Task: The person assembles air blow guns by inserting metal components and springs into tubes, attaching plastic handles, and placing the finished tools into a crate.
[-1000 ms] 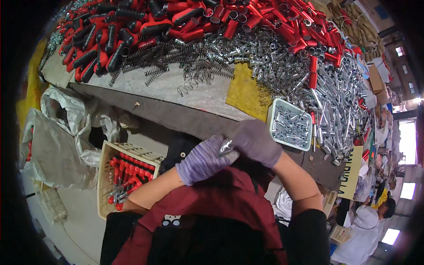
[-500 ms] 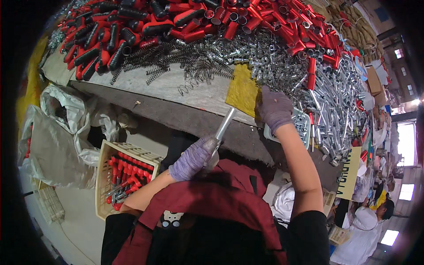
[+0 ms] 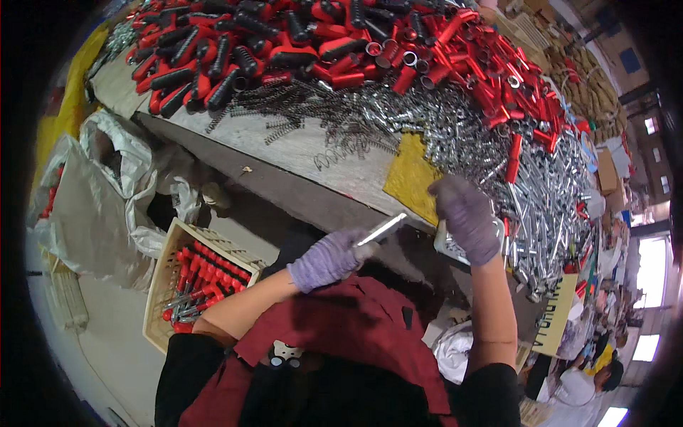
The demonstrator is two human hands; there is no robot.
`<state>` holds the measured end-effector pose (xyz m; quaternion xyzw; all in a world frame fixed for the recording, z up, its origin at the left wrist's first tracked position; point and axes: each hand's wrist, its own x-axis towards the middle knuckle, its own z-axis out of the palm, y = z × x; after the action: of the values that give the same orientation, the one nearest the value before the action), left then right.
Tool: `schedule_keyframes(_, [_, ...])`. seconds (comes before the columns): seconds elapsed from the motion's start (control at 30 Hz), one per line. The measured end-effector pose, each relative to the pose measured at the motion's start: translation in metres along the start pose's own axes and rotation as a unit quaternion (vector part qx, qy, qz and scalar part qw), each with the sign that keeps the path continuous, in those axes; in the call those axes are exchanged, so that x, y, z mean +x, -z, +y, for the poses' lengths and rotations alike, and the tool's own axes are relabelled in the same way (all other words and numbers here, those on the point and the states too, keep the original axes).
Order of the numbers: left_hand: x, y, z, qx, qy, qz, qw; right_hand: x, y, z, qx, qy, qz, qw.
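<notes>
My left hand [image 3: 326, 259], in a purple glove, grips a slim shiny metal rod [image 3: 382, 229] that points up and to the right, in front of the table edge. My right hand [image 3: 466, 216], also gloved, reaches over a small white tray [image 3: 445, 245] of metal bits at the table's near edge, hiding most of it; whether it grips anything cannot be seen. Beside it lies a yellow pad [image 3: 410, 178]. Behind the pad spread a heap of silver metal rods [image 3: 548, 199], a band of loose springs [image 3: 313, 117] and a big pile of red and black handles [image 3: 299, 43].
A cream slatted crate [image 3: 165, 281] with red-handled tools stands on the floor at my lower left. White plastic sacks [image 3: 99, 192] lie beside it. Cardboard boxes and another person sit at the far right.
My hands, together a second ago, have parted. The right hand reached out to the tray by the yellow pad; the left hand kept the metal rod near my chest.
</notes>
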<state>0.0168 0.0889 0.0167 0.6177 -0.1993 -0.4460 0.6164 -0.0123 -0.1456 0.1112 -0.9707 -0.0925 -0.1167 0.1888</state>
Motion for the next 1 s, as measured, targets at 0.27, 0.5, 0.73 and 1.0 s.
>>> schedule_keyframes(0.27, [0.009,0.010,0.031,-0.172,-0.049,0.013,0.984,0.022,-0.033,-0.047,0.186,-0.189,-0.016,0.964])
schedule_keyframes(0.5, [0.005,0.040,0.031,-0.448,-0.027,-0.122,0.885,0.076,-0.031,-0.043,0.182,-0.070,-0.125,0.973])
schedule_keyframes(0.73, [0.023,0.094,0.009,0.222,-0.284,0.293,0.886,0.191,-0.036,-0.001,0.026,-0.033,-0.002,0.999])
schedule_keyframes(1.0, [0.031,0.105,0.019,0.311,-0.264,0.246,0.879,0.394,-0.071,0.106,-0.371,-0.062,-0.098,0.921])
